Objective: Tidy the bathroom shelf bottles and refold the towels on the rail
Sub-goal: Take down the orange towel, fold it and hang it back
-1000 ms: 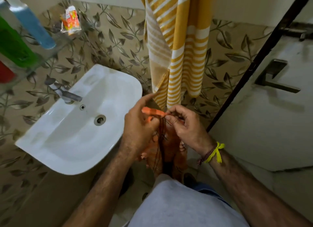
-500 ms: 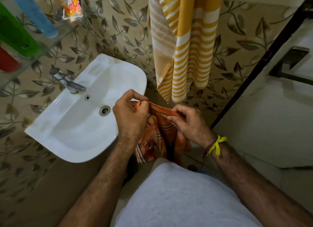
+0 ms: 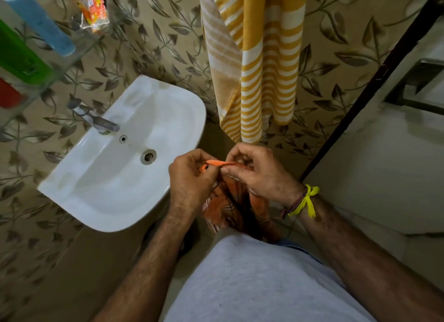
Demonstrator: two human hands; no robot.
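A white washbasin (image 3: 103, 177) is fixed to a wall of leaf-patterned tiles (image 3: 153, 48). A metal tap (image 3: 101, 122) is mounted at the basin's back edge, and a round drain (image 3: 148, 156) is set in its bowl, in front of the tap. A dark door frame (image 3: 374, 81) is seen well to the right of the basin, with a metal door handle (image 3: 418, 86) beyond it.

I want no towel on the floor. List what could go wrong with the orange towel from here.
1. Both the left hand and right hand only pinch the top edge of the orange towel; the hanging bulk could slip free and drop.
2. It hangs beside the sink rim and might brush it, possibly picking up moisture.
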